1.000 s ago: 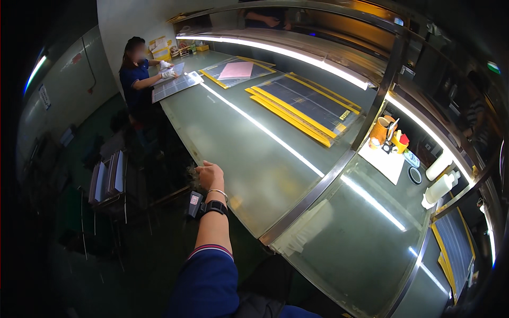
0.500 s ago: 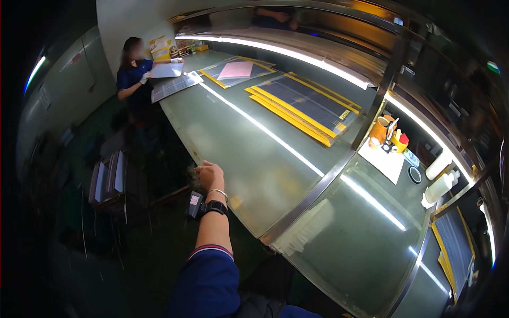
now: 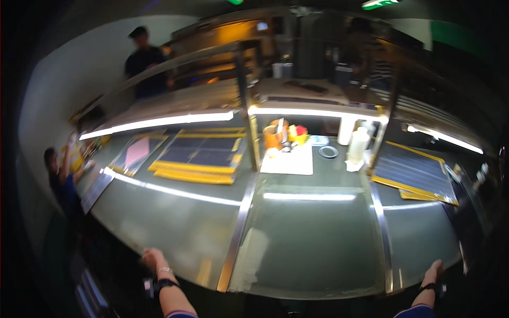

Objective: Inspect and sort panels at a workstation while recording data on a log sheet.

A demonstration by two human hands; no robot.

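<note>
My left hand (image 3: 155, 258) is at the near edge of the long green-grey worktable (image 3: 193, 220), left of a metal strip that divides its top. On that wrist are a bangle and a black band with a small box. At the right, my right hand (image 3: 435, 269) is by the near edge of another table section, a black band on its wrist too. Nothing shows in either hand, but motion blur smears the fingers. The glossy middle section (image 3: 318, 238) lies between my hands.
Yellow-edged dark mesh panels (image 3: 199, 151) lie at the back left, a pink sheet (image 3: 137, 151) beside them. White bottles (image 3: 358, 144), an orange mug (image 3: 273, 137) and a tape roll (image 3: 328, 152) stand centre back. Metal posts (image 3: 246, 106) rise there. A co-worker (image 3: 61, 177) stands far left.
The view has swung right and levelled. My right hand has come into view, and my left hand now appears lower and further left. The co-worker at the left has raised an arm.
</note>
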